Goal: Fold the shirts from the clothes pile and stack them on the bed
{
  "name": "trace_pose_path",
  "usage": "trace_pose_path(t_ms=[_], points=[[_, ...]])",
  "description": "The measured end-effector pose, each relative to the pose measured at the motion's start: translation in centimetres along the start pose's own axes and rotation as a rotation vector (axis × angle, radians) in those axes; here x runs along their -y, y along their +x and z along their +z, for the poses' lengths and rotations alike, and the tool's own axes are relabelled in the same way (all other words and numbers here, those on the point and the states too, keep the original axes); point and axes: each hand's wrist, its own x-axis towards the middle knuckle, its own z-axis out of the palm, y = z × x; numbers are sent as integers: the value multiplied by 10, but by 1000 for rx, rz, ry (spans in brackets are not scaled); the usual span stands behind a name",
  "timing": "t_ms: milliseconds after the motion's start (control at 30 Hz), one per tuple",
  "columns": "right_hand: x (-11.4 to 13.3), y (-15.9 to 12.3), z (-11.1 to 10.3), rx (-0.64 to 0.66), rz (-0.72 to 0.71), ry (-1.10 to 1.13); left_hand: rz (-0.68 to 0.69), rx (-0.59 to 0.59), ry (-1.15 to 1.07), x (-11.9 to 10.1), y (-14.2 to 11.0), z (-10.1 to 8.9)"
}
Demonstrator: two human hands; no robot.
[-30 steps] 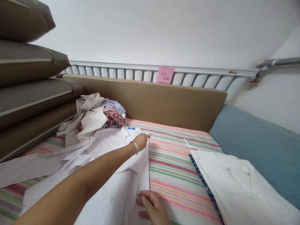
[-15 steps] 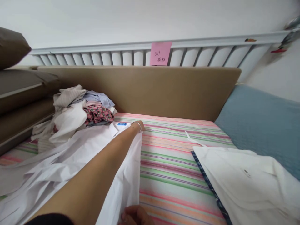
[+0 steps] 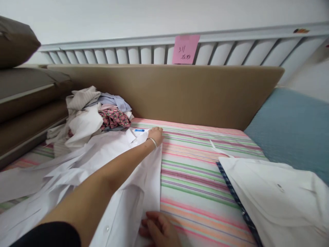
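Left hand [image 3: 156,134], head view: it's at your white button-up shirt's [image 3: 105,147] shoulder, prob keeping it flat, can't tell if gripping. Your right hand [image 3: 166,231] is half curled by the near edge, prob steadying it, pinch unclear tbh. Shirt's spread on the striped sheet [image 3: 190,175], clothes pile [image 3: 87,118] beside it.

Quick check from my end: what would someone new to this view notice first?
Probably the white shirt spread on the boldly striped sheet, with the left hand by its collar and the right hand at its near edge. Next, the pink note on the white rail behind, and the rumpled clothes pile at the far left.
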Motion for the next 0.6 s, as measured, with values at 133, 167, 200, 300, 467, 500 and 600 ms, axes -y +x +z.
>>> trace_pose_path(t_ms=[133, 167, 200, 300, 467, 500, 600], points=[[9, -9, 1, 41, -50, -140, 393, 137, -85, -6, -106, -3], [9, -10, 2, 37, -71, -179, 502, 209, -95, -3, -135, 0], [10, -11, 3, 32, -88, -218, 541, 236, -86, 3, -162, 2], [13, -13, 5, 23, -153, -356, 480, 263, 12, 29, -222, -2], [7, -32, 11, -3, -487, -638, 274, 151, 115, 70, -290, -39], [2, -39, 14, -6, -527, -656, 253, 122, 95, 74, -307, -45], [-19, -61, 22, -33, -736, -854, 191, 87, -111, 77, -367, -50]])
